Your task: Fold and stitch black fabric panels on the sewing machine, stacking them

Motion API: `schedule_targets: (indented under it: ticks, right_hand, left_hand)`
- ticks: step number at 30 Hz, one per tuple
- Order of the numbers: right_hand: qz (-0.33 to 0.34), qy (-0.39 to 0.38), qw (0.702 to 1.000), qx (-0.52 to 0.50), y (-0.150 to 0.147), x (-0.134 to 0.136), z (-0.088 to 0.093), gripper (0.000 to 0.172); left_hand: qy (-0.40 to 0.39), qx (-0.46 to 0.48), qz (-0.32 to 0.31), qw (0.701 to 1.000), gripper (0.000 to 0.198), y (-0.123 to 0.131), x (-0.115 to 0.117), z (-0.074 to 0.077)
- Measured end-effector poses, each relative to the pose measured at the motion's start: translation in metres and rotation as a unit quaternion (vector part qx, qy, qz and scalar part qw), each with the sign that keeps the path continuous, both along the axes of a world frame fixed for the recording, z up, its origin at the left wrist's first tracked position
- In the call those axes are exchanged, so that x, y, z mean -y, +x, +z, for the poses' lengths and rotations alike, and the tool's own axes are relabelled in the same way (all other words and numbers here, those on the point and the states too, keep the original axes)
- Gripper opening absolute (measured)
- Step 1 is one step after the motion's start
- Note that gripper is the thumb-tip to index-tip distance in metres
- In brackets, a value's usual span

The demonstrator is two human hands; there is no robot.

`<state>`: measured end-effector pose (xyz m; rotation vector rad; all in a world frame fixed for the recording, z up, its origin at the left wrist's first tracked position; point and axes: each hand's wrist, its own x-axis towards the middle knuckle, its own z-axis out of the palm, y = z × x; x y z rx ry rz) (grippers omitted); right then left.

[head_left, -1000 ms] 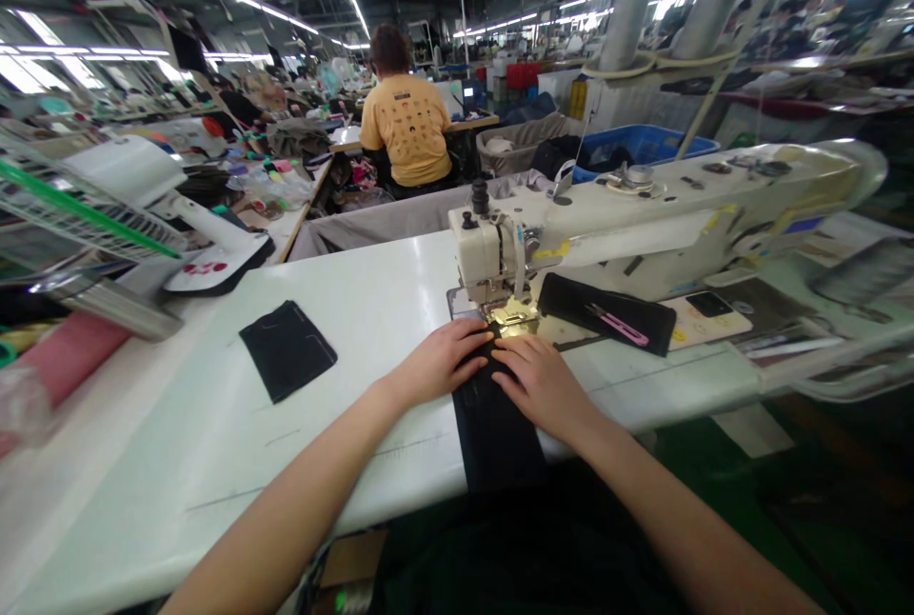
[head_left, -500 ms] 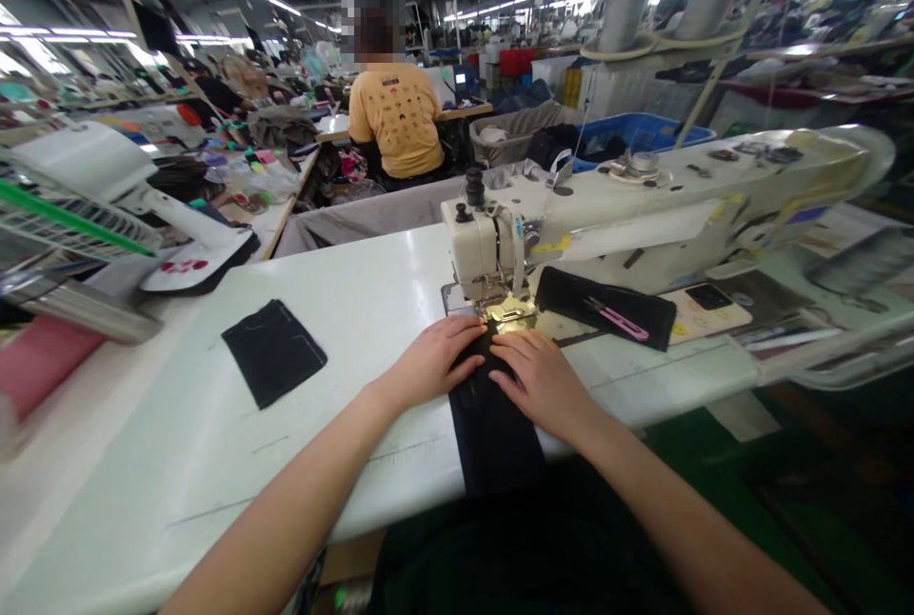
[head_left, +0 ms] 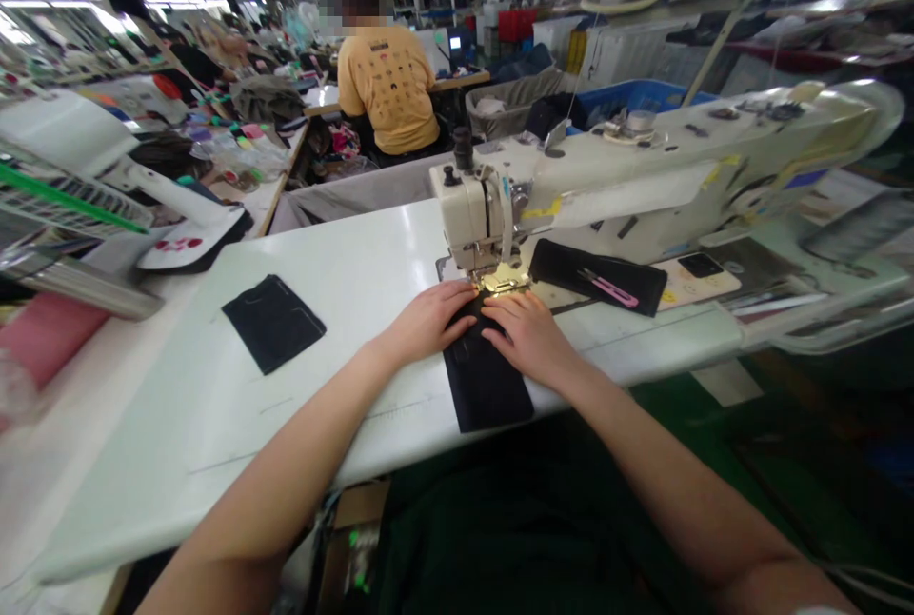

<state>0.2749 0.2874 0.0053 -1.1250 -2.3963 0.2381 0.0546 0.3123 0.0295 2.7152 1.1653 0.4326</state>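
A strip of dark fabric [head_left: 489, 386] lies flat under the needle area of a white sewing machine [head_left: 467, 215], its near end at the table's front edge. My left hand [head_left: 428, 318] rests on the fabric's left side, fingers stretched toward the presser foot. On the right side, my right hand [head_left: 528, 331] lies with its fingers extended over the cloth, close to the brass-coloured plate [head_left: 506, 280]. Both hands press from above rather than grasp. A separate dark fabric piece [head_left: 274, 324] with pale stitch lines lies to the left.
Right of the needle, pink thread snips [head_left: 610, 289] lie on a folded black cloth [head_left: 571, 267], beside a phone [head_left: 700, 267]. A white lamp-like fixture [head_left: 178, 206] stands at left. Ahead sit a blue bin [head_left: 635, 96] and a person in a yellow shirt [head_left: 389, 87].
The dark fabric has moved forward under the machine, so less hangs at the near edge. Both hands have gone along with it. The camera view has tilted slightly downward.
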Motion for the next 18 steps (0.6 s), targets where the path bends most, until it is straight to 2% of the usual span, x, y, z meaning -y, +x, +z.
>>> schedule_targets:
  ticks: [4, 8, 12, 15, 18]
  right_hand:
    - [0.028, -0.023, 0.999, -0.026, 0.014, 0.004, 0.000, 0.031]
    - [0.049, -0.037, 0.992, -0.106, 0.042, 0.035, 0.004, 0.037]
    - [0.073, -0.036, 0.990, -0.114, 0.065, 0.080, 0.004, 0.037]
    - [0.095, -0.016, 0.991, -0.096, 0.069, 0.098, 0.000, 0.039]
    - [0.112, 0.002, 0.991, -0.074, 0.066, 0.101, -0.003, 0.039]
  left_hand:
    - [0.008, -0.052, 0.028, 0.998, 0.041, 0.010, 0.016, 0.007]
    - [-0.018, -0.042, -0.035, 0.998, 0.034, 0.022, 0.071, 0.016]
    - [-0.021, -0.030, -0.068, 0.997, 0.035, 0.030, 0.126, 0.019]
    - [0.005, -0.038, -0.062, 0.997, 0.038, 0.032, 0.141, 0.015]
    - [0.021, -0.038, -0.055, 0.998, 0.037, 0.035, 0.140, 0.012]
